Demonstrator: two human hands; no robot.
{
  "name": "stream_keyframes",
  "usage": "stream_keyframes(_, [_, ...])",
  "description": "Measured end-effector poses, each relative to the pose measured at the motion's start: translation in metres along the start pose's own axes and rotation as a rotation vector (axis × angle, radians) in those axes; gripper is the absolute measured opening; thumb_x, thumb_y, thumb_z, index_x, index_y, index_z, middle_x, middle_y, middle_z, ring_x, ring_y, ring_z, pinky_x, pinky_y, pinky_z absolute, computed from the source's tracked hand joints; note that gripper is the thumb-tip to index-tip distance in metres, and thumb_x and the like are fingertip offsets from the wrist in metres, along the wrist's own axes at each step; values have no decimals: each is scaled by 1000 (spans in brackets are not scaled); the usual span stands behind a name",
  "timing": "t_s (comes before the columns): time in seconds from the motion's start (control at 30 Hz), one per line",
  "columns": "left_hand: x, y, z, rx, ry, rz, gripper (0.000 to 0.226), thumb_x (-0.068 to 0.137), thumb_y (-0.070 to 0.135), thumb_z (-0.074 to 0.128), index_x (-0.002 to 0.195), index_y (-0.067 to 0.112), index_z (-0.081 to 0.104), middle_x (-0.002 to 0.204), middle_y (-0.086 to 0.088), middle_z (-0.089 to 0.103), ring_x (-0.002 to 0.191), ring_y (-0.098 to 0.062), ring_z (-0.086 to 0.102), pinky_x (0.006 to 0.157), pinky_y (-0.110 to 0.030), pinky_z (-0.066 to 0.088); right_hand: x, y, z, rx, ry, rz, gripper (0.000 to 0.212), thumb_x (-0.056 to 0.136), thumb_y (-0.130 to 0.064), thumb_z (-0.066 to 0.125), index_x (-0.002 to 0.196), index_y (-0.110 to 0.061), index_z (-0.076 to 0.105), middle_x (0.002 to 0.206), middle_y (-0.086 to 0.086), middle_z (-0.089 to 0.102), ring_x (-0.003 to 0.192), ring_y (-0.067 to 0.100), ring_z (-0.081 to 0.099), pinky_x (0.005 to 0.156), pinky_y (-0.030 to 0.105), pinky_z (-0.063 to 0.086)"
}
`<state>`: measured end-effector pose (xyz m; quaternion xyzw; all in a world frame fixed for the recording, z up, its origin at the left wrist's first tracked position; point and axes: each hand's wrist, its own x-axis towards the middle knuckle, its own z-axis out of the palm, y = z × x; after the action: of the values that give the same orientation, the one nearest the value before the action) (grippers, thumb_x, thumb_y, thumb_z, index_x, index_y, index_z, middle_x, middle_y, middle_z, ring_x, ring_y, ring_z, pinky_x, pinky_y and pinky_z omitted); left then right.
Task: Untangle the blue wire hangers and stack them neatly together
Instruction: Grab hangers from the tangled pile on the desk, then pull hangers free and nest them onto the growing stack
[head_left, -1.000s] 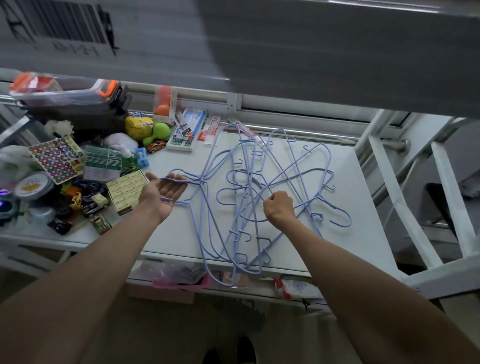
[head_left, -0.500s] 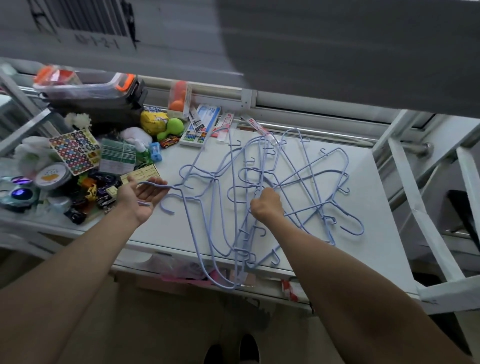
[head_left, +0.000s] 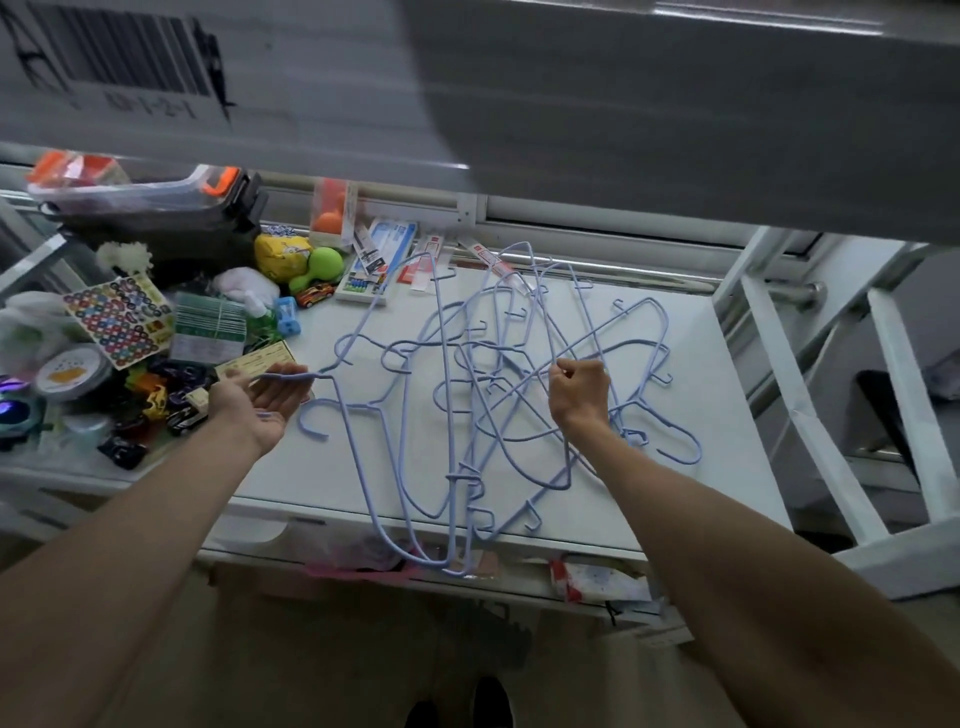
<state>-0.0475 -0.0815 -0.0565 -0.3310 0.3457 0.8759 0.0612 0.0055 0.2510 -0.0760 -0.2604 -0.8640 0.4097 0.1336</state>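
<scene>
Spreading across a white shelf (head_left: 691, 457) beneath a grey upper shelf (head_left: 623, 104), toy clutter (head_left: 156, 332) far left, the tangled blue hangers (head_left: 457, 415) run mostly near-to-far, some overhanging the front edge. Left hand (head_left: 260, 400) lies palm-up, loose under one wire; right hand (head_left: 579, 392) pinches another.

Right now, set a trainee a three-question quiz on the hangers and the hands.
1. True or false: the hangers already lie in a neat stack.
2. Which hand is closed on a wire in the middle of the tangle? A) left B) right C) neither
3. Fill in: the left hand is palm up, with a wire lying across its ____.

Key
1. False: they are still tangled and spread over the white table, with some ends past its near edge.
2. B: the right hand is a fist on a wire.
3. Fingers.
</scene>
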Motion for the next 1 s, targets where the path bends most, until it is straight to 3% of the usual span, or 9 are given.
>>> stream_keyframes(0.17, [6, -10, 11, 12, 4, 4, 54, 106, 33, 21, 81, -1, 55, 54, -15, 68, 74, -27, 66, 85, -40, 54, 17, 20, -34, -84, 65, 4, 36, 80, -4, 50, 46, -8, 38, 49, 12, 36, 51, 24, 38, 54, 33, 31])
stream_keyframes(0.37, [10, -21, 17, 25, 19, -20, 55, 106, 34, 18, 82, 0, 54, 86, -16, 63, 78, -27, 65, 90, -43, 53, 35, 37, -72, -101, 283, 158, 31, 87, -7, 45, 56, -4, 51, 65, 16, 52, 66, 27, 51, 62, 30, 33])
stream_keyframes(0.47, [6, -26, 21, 27, 43, -29, 52, 106, 35, 20, 83, 1, 52, 87, -15, 61, 77, -26, 64, 90, -44, 52, 42, 32, -79, 8, 342, 175, 31, 88, -5, 47, 58, -2, 49, 57, 6, 46, 61, 20, 44, 62, 29, 31])
stream_keyframes(0.6, [3, -31, 20, 21, 52, -66, 52, 106, 36, 20, 85, 0, 52, 89, -16, 60, 77, -26, 62, 98, -46, 48, 45, 21, -62, 178, 242, 155, 29, 77, -7, 49, 49, -12, 47, 55, 5, 35, 54, 16, 38, 52, 32, 36])
stream_keyframes(0.67, [3, -33, 18, 23, 47, -89, 53, 106, 37, 21, 90, -1, 53, 104, -16, 62, 82, -27, 62, 100, -45, 47, 42, 17, -44, 225, 155, 171, 27, 69, -12, 49, 43, -14, 46, 52, 6, 34, 50, 18, 36, 50, 34, 36])
stream_keyframes(0.77, [1, -35, 18, 129, 35, -100, 59, 105, 41, 18, 127, -5, 48, 139, -20, 49, 117, -32, 57, 107, -44, 41, 29, 4, -14, 237, 25, 154, 28, 71, -17, 54, 47, -1, 53, 50, 8, 38, 47, 19, 36, 49, 33, 37])
stream_keyframes(0.83, [0, -35, 17, 216, 59, -110, 65, 104, 44, 16, 142, -5, 36, 146, -23, 41, 132, -35, 45, 110, -41, 38, 13, -7, 2, 244, -75, 75, 28, 74, -13, 54, 46, -8, 51, 52, 7, 33, 48, 17, 32, 46, 27, 34])
stream_keyframes(0.9, [-1, -34, 17, 282, 97, -111, 65, 103, 44, 15, 130, -6, 46, 131, -25, 49, 115, -34, 54, 96, -38, 48, -1, -14, 17, 213, -149, -22, 31, 78, -7, 53, 49, -15, 43, 53, 6, 28, 50, 16, 28, 43, 17, 28])
stream_keyframes(1.0, [-4, -29, 15, 371, 146, -132, 61, 101, 38, 12, 87, -4, 54, 86, -19, 57, 72, -28, 54, 64, -34, 49, -15, -15, 34, 169, -203, -111, 36, 81, -4, 53, 49, -16, 39, 51, 5, 28, 48, 13, 27, 50, 21, 25])
